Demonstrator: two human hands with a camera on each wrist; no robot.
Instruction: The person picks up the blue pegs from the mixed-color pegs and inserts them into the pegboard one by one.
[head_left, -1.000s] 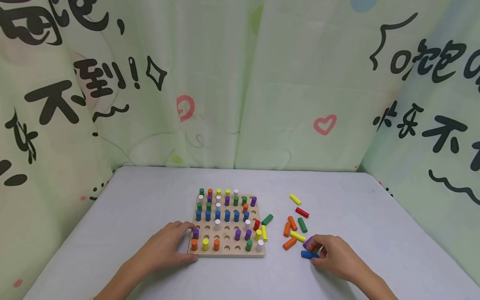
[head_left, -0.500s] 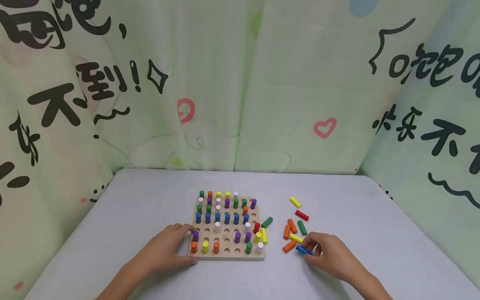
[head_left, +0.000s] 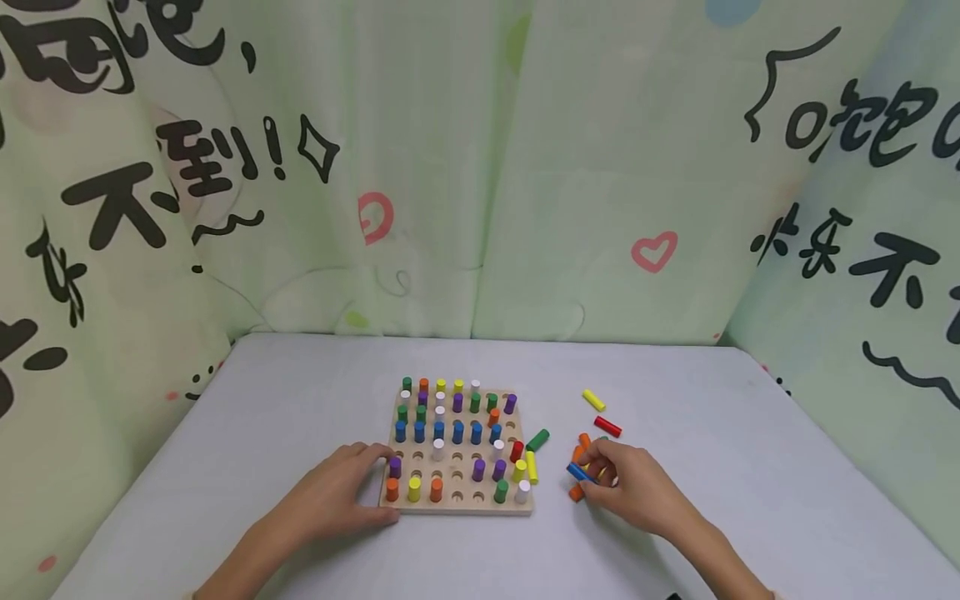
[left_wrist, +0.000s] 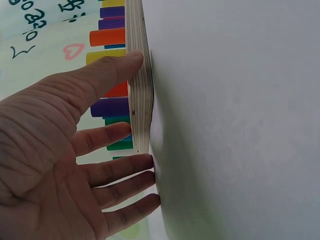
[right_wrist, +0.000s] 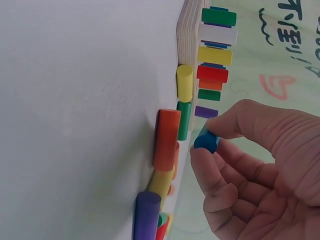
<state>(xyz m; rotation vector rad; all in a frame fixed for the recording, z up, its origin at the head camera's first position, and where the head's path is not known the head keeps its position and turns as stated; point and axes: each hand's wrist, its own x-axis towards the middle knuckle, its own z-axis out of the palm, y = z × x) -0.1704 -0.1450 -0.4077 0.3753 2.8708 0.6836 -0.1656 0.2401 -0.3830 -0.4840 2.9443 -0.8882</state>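
Note:
A wooden pegboard (head_left: 468, 512) stands left of centre on the white table, with coloured pegs upright in many of its holes. Against its near left corner rests my left hand (head_left: 337, 485), fingers extended. In the left wrist view the thumb touches the board's edge (left_wrist: 141, 100), with the index fingertip beside it. My right hand (head_left: 637, 487) pinches a blue peg (head_left: 577, 472) between thumb and fingers, above the loose pegs; its round end (right_wrist: 206, 143) faces the right wrist camera. Part of the pile is hidden behind this hand.
Right of the board lie several loose pegs, among them a red one (head_left: 607, 427) and a yellow one (head_left: 594, 400). A green peg (head_left: 537, 440) and another yellow peg (head_left: 532, 467) lie close by the board's right edge. Printed curtains (head_left: 555, 167) surround the table.
My right hand has moved left and slightly up with the blue peg, which earlier lay lower and farther right near the table. The left hand stays at the board's corner.

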